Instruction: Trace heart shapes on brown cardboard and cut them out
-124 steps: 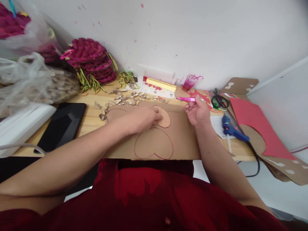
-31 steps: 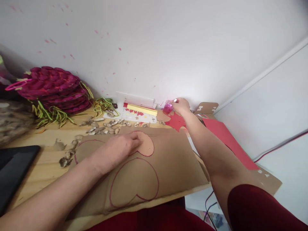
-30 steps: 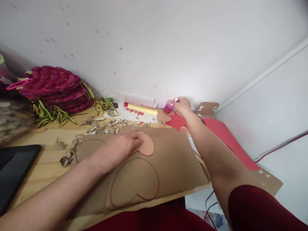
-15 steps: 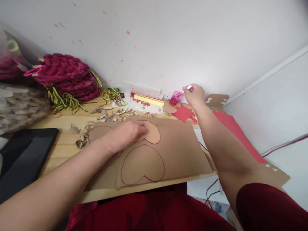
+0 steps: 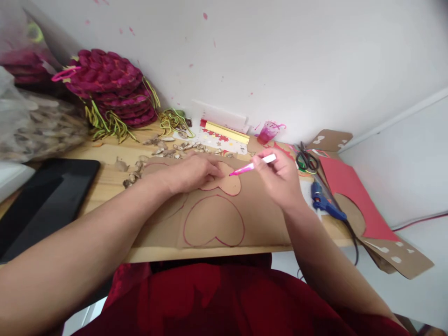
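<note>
My right hand (image 5: 280,179) pinches a white-handled paintbrush (image 5: 251,165), its pink-stained tip pointing left at the right side of a tan heart-shaped cutout (image 5: 229,184). Whether the tip touches the cutout I cannot tell. With bent fingers, my left hand (image 5: 196,172) presses that cutout flat and hides its left part. Under it lies a sheet of brown cardboard (image 5: 264,219). A heart outline (image 5: 214,219) in dark pink is drawn on the cardboard just below the cutout, and part of another line shows to the left.
A cup of pink paint (image 5: 266,134) stands by the wall. Right of my hand are scissors (image 5: 307,161), a blue glue gun (image 5: 325,203) and red card (image 5: 357,196). Several shells (image 5: 168,151), a magenta braided stack (image 5: 108,88) and a black tablet (image 5: 52,205) are leftward.
My right hand has brought the paintbrush from the paint cup down and toward me, to the heart cutout. My left hand stays on the cutout. The view has shifted, uncovering the scissors and glue gun.
</note>
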A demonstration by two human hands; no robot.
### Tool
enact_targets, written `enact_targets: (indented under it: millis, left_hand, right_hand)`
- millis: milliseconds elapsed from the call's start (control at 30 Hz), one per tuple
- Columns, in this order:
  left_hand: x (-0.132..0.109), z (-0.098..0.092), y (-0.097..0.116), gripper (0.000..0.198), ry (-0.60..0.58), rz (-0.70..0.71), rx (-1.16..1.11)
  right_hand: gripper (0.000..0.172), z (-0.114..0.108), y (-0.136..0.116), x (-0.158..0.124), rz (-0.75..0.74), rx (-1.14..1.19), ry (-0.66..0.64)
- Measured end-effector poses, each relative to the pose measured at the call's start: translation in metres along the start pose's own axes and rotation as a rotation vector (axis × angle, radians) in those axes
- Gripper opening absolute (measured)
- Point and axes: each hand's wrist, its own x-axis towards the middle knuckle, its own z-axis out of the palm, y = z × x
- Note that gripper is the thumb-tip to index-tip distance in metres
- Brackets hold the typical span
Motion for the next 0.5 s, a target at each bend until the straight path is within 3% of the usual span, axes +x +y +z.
enact_targets:
  millis: [167,333,500]
  left_hand:
    - [0.0,-0.002,0.002,0.03,-0.028,0.006,-0.019]
    - [0.001,-0.005,0.004,0.029,-0.043,-0.004,0.006]
    - [0.0,-0.007,0.007,0.032,-0.057,-0.007,-0.003]
  right_hand:
    - [0.01,0.012,-0.019,-0.024,-0.056,-0.146,-0.154]
    - [0.012,0.015,-0.038,-0.028,-0.076,-0.186,-0.216]
    - [0.014,0.018,-0.04,-0.027,-0.118,-0.209,-0.263]
